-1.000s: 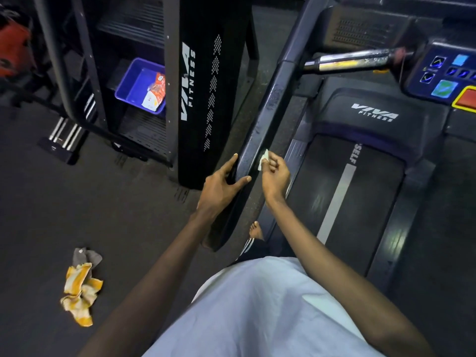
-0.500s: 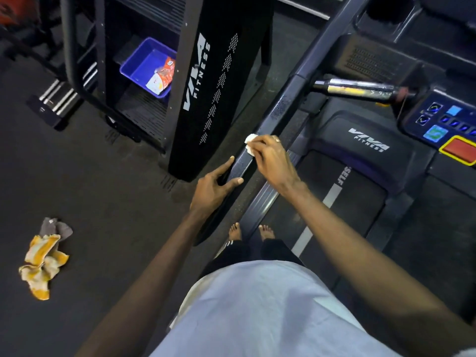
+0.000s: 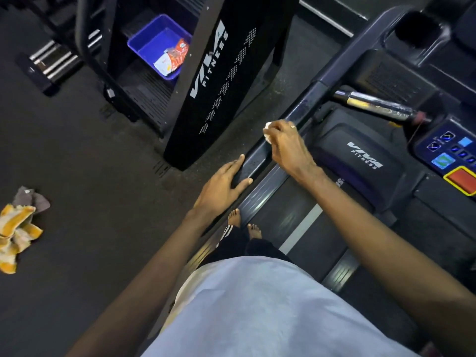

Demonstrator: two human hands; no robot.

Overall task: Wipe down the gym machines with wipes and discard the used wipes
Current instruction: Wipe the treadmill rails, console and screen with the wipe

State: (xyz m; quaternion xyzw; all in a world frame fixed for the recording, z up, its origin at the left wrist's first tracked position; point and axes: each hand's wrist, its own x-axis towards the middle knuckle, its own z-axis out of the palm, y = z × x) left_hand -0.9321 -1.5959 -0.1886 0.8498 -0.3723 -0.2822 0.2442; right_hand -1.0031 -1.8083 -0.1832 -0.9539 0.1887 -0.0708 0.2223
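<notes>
I stand on a black treadmill, feet on its belt (image 3: 288, 222). Its dark left handrail (image 3: 306, 104) runs diagonally up to the right. My right hand (image 3: 286, 145) holds a small white wipe (image 3: 268, 131) bunched in curled fingers and presses it on the handrail. My left hand (image 3: 221, 186) rests lower on the same rail, thumb on top and fingers straight along its outer side.
The console (image 3: 453, 155) with blue buttons and a red stop pad sits at right, a chrome grip bar (image 3: 373, 105) before it. A black machine upright (image 3: 219, 81) stands left of the rail. A blue bin (image 3: 152, 42) holds an orange wipes pack (image 3: 173, 56). Yellow-and-grey rags (image 3: 18, 225) lie on the floor.
My right hand has slid the wipe up the handrail, away from my left hand. My left hand stays on the rail. The view has shifted slightly.
</notes>
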